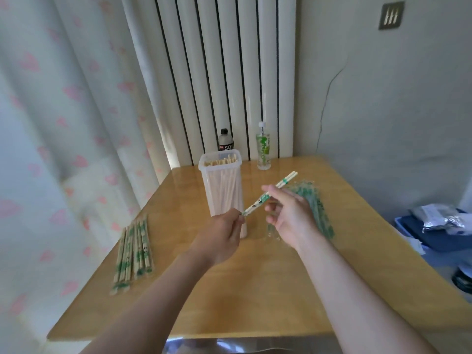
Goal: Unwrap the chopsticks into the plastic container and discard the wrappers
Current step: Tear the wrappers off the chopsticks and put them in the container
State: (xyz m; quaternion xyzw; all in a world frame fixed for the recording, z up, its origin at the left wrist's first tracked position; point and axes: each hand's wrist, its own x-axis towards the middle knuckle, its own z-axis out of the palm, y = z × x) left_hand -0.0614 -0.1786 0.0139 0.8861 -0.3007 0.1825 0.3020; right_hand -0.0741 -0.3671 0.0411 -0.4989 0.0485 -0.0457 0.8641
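Slippage is the first risk we see. We hold one wrapped pair (287, 179) slanted in the air above the table (255, 290), just in front of the plastic container (222, 190). Our left hand (224, 236) pinches its near, lower end between thumb and fingertips. Our right hand (288, 215) grips it around the middle with curled fingers, and the far end pokes up past that hand. We cannot tell how far the film is torn.

If the left pinch catches wood as well as film, we judge that a pull strips nothing. If it catches film alone and the right grip is loose, the sticks could shoot out and skid across the table. They might land among the unopened pairs (134, 251) at the left edge or the loose wrappers (316, 208) heaped just beyond the right hand.

The container is tall, narrow and nearly full. A careless drop could bounce off the packed sticks, or a knock from either wrist could tip it. The green bottle (263, 149) and dark bottle (226, 141) stand behind it, well clear of the hands. The wrappers look light, so a quick sweep of the arm may scatter them off the table.
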